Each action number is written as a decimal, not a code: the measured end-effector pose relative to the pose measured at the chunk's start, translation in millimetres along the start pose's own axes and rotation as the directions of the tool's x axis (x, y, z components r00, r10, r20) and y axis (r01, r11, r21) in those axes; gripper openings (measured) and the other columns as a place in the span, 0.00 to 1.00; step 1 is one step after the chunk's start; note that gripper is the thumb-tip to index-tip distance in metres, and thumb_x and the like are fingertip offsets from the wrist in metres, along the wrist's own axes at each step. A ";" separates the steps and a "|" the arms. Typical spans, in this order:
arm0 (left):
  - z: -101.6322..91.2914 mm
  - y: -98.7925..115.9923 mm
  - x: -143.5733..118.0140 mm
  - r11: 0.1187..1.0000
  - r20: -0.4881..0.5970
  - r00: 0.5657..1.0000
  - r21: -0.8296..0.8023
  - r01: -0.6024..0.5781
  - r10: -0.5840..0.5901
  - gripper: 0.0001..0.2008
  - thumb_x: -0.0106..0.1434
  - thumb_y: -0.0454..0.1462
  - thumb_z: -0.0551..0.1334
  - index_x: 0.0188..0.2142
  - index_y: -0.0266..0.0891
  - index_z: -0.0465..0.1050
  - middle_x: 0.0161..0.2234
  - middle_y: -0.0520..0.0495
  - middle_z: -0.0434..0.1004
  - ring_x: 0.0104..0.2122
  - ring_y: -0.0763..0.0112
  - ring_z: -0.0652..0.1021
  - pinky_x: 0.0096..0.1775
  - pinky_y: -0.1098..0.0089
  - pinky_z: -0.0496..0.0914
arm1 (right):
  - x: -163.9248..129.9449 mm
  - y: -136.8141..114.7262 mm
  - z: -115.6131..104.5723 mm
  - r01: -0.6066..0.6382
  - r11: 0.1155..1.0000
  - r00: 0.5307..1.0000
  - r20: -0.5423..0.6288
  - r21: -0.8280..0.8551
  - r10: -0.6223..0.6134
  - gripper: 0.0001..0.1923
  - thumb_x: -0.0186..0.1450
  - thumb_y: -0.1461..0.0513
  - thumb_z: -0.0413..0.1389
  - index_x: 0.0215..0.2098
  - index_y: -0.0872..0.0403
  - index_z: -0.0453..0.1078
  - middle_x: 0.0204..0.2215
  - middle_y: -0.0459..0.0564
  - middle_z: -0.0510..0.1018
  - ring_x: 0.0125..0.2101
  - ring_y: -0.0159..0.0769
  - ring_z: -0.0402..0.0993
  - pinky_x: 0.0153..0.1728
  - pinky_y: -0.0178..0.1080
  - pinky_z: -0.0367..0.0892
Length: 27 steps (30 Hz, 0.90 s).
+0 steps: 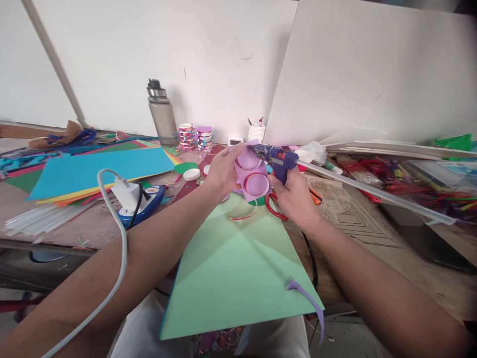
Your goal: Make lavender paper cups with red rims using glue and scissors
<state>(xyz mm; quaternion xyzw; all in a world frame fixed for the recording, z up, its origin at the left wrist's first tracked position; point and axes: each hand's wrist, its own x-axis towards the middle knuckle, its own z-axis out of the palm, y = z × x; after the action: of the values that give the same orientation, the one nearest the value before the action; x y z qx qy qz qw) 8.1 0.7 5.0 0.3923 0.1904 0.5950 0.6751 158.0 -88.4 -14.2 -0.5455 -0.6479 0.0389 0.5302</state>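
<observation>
A purple sheet (249, 175) bearing two pink caps (256, 184) is gripped in the left hand (222, 170) above the worktop (372, 233) — apparently mid-gluing — while a glue gun (278, 158) is clasped in the right hand (294, 195).

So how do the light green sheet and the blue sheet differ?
The light green sheet lies alone, under the left hand and right hand, overhanging the table's near edge. The blue sheet tops a stack of coloured sheets, far left, untouched. Both lie flat.
</observation>
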 end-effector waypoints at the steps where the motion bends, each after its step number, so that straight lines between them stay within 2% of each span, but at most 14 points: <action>1: 0.2 0.5 -0.5 1.000 0.012 1.000 0.015 -0.007 0.007 0.08 0.57 0.36 0.74 0.32 0.37 0.78 0.30 0.49 0.82 0.34 0.70 0.81 0.39 0.71 0.74 | -0.1 -0.5 -0.3 -0.007 1.000 1.000 -0.006 0.000 0.007 0.18 0.65 0.58 0.54 0.52 0.52 0.68 0.44 0.59 0.81 0.47 0.54 0.76 0.51 0.59 0.71; 6: 2.4 7.1 -2.2 0.995 0.037 0.999 0.097 0.024 -0.028 0.11 0.53 0.37 0.76 0.30 0.36 0.76 0.28 0.51 0.80 0.28 0.73 0.78 0.31 0.72 0.71 | -0.6 0.1 -1.2 0.031 1.000 0.999 -0.017 -0.006 -0.031 0.18 0.65 0.59 0.54 0.53 0.51 0.69 0.42 0.57 0.80 0.49 0.54 0.75 0.55 0.59 0.69; 10: 4.5 11.1 -2.2 0.988 0.058 0.996 0.141 0.062 -0.071 0.11 0.55 0.37 0.76 0.30 0.36 0.75 0.27 0.50 0.80 0.26 0.74 0.78 0.31 0.72 0.72 | -0.5 3.9 -2.0 0.000 0.999 1.000 -0.011 -0.044 -0.001 0.15 0.65 0.57 0.55 0.50 0.52 0.69 0.41 0.57 0.80 0.46 0.54 0.76 0.52 0.58 0.70; 13: 4.4 10.5 -1.0 0.988 0.075 0.993 0.131 0.083 -0.093 0.10 0.57 0.36 0.75 0.34 0.35 0.78 0.29 0.48 0.82 0.27 0.73 0.79 0.33 0.71 0.74 | 0.0 3.6 -3.3 -0.006 0.996 1.000 0.004 -0.088 0.007 0.16 0.67 0.56 0.55 0.50 0.52 0.69 0.44 0.60 0.80 0.46 0.55 0.76 0.51 0.59 0.71; 15: 3.3 9.2 0.2 0.989 0.056 0.993 0.107 0.101 -0.107 0.09 0.59 0.37 0.74 0.36 0.35 0.79 0.29 0.47 0.83 0.28 0.72 0.80 0.35 0.70 0.75 | 0.2 2.0 -4.1 0.034 0.995 0.999 0.017 -0.096 -0.033 0.15 0.68 0.54 0.53 0.50 0.52 0.70 0.46 0.61 0.80 0.48 0.56 0.76 0.52 0.60 0.70; 18: 1.4 7.8 1.8 0.992 0.000 0.994 0.067 0.108 -0.108 0.09 0.60 0.36 0.72 0.38 0.35 0.79 0.29 0.47 0.83 0.29 0.70 0.82 0.37 0.70 0.76 | -0.3 0.9 -4.7 0.076 0.992 0.997 0.021 -0.104 -0.074 0.15 0.71 0.52 0.51 0.48 0.52 0.70 0.44 0.61 0.80 0.50 0.56 0.75 0.53 0.59 0.70; 23: -0.6 7.5 2.7 0.995 -0.056 0.995 0.053 0.084 -0.081 0.04 0.61 0.34 0.70 0.32 0.34 0.78 0.30 0.46 0.83 0.30 0.71 0.81 0.37 0.71 0.74 | -1.8 3.2 -4.2 0.058 0.989 0.998 0.000 -0.134 -0.058 0.18 0.72 0.50 0.51 0.51 0.52 0.70 0.45 0.63 0.80 0.48 0.57 0.76 0.51 0.60 0.71; 27: -1.1 5.5 2.5 0.995 -0.063 0.994 0.035 0.090 -0.088 0.05 0.61 0.34 0.71 0.32 0.35 0.78 0.31 0.46 0.83 0.31 0.70 0.81 0.39 0.69 0.74 | -1.8 3.8 -3.6 0.049 0.987 0.999 0.006 -0.154 -0.049 0.19 0.72 0.50 0.50 0.54 0.52 0.69 0.47 0.64 0.80 0.49 0.58 0.76 0.52 0.60 0.70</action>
<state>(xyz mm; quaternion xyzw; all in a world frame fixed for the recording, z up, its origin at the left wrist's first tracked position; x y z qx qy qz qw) 4.2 3.3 8.9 0.3778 0.2395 0.5724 0.6872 163.0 -90.1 -16.2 -0.5687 -0.6627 -0.0239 0.4866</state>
